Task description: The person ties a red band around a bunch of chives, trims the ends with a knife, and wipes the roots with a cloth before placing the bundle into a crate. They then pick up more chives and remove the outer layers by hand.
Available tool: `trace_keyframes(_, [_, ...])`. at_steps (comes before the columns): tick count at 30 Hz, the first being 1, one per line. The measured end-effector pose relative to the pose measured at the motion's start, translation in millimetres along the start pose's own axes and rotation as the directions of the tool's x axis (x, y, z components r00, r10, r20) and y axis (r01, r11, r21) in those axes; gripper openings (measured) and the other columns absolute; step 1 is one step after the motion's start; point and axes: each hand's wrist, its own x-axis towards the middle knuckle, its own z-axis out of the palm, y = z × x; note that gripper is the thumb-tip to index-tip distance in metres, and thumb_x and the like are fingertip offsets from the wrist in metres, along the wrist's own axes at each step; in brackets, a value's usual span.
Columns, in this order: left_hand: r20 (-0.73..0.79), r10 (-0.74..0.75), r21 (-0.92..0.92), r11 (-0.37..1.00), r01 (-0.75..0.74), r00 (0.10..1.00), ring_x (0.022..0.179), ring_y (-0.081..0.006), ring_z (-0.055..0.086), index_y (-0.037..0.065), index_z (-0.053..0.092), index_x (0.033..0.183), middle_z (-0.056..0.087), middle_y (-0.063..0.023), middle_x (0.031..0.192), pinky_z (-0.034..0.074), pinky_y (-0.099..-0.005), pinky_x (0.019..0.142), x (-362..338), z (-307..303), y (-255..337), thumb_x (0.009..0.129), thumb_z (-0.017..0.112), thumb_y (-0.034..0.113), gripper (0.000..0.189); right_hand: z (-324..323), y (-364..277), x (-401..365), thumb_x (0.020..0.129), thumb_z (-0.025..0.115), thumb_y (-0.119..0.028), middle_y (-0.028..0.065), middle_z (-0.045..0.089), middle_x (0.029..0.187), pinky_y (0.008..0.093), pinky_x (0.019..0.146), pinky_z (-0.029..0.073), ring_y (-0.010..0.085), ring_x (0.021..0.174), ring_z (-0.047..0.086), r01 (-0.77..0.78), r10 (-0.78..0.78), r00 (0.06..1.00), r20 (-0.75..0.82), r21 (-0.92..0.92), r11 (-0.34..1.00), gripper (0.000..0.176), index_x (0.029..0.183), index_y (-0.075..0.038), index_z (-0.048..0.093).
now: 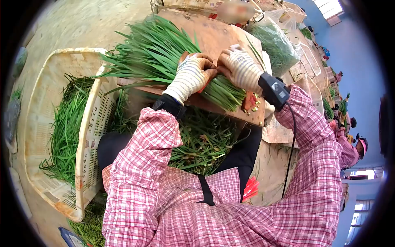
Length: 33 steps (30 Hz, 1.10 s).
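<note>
A large bunch of garlic chives (154, 51) lies on a wooden board (210, 35), leaves fanned to the left and cut stem ends at the lower right. My left hand (192, 73), in a white striped glove with bare fingertips, is closed over the bunch's middle. My right hand (238, 68), gloved alike, has its fingers pinched together on top of the stems, meeting the left fingertips. What the right fingers hold is hidden. A bit of red shows under my left hand. Trimmed stem bits and something red (249, 102) lie beside the stem ends.
A cream plastic crate (84, 136) with loose green leaves stands at left. Leaf scraps (201, 144) lie below the board. A clear bag of greens (273, 45) sits beyond it. Red strips (250, 188) hang near my leg. Other people (349, 148) are at far right.
</note>
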Motion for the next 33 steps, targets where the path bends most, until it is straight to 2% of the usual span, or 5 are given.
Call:
trace_keyframes(10, [-0.218, 0.386, 0.502, 0.832, -0.236, 0.896, 0.108, -0.0313, 0.060, 0.012, 0.079, 0.089, 0.069, -0.0070, 0.102, 0.039, -0.0437, 0.106, -4.5, 2.3, 23.4, 0.079, 0.080, 0.028, 0.019, 1.2, 22.9, -8.2, 0.089, 0.061, -0.025, 0.0128, 0.072, 0.103, 0.0384, 0.079, 0.057, 0.0322, 0.093, 0.071, -0.203, 0.169, 0.974, 0.152, 0.255, 0.945, 0.027, 0.111, -0.014, 0.074])
trace_keyframes(20, [0.028, -0.027, 0.498, 0.867, 0.009, 0.999, 0.111, -0.0316, 0.061, 0.011, 0.077, 0.097, 0.069, -0.0087, 0.106, 0.036, -0.0466, 0.107, 17.9, 4.1, 29.6, 0.090, 0.067, 0.030, 0.022, 52.1, -57.2, -66.0, 0.075, 0.073, -0.065, 0.0261, 0.042, 0.148, 0.0548, 0.114, 0.029, 0.0442, 0.140, 0.038, -0.451, 0.479, 0.869, -0.122, 0.199, 0.870, 0.106, 0.149, 0.000, 0.033])
trace_keyframes(22, [-0.092, 0.403, 0.555, 0.780, -0.289, 0.910, 0.122, -0.0303, 0.058, 0.010, 0.072, 0.116, 0.068, -0.0107, 0.120, 0.032, -0.0523, 0.112, 11.8, 16.1, 23.9, 0.096, 0.059, 0.031, 0.032, 49.5, -56.2, -65.1, 0.072, 0.074, -0.065, 0.0267, 0.041, 0.149, 0.0568, 0.112, 0.030, 0.0434, 0.141, 0.038, -0.443, 0.475, 0.870, -0.132, 0.212, 0.871, 0.110, 0.150, 0.000, 0.032])
trace_keyframes(29, [-0.007, -0.010, 0.818, 0.576, 0.012, 1.000, 0.150, -0.0344, 0.027, 0.013, 0.048, 0.148, 0.037, -0.0202, 0.158, 0.009, -0.0651, 0.119, 5.6, -12.3, 17.7, 0.103, 0.036, 0.059, 0.065, 18.7, -41.4, -71.2, 0.061, 0.078, -0.073, 0.0300, 0.041, 0.147, 0.0606, 0.114, 0.026, 0.0441, 0.142, 0.035, -0.464, 0.488, 0.873, -0.015, 0.282, 0.839, 0.127, 0.151, 0.003, 0.030])
trace_keyframes(33, [-0.321, -0.017, 0.014, 1.000, 0.023, 0.947, 0.132, -0.0309, 0.053, 0.006, 0.052, 0.144, 0.059, -0.0187, 0.140, 0.037, -0.0334, 0.113, -9.7, -48.5, 7.4, 0.104, 0.053, 0.045, 0.056, 29.1, -59.6, -64.2, 0.055, 0.087, -0.055, 0.0328, 0.051, 0.136, 0.0592, 0.103, 0.039, 0.0492, 0.123, 0.053, -0.412, 0.436, 0.897, -0.074, 0.219, 0.885, 0.122, 0.149, -0.002, 0.033])
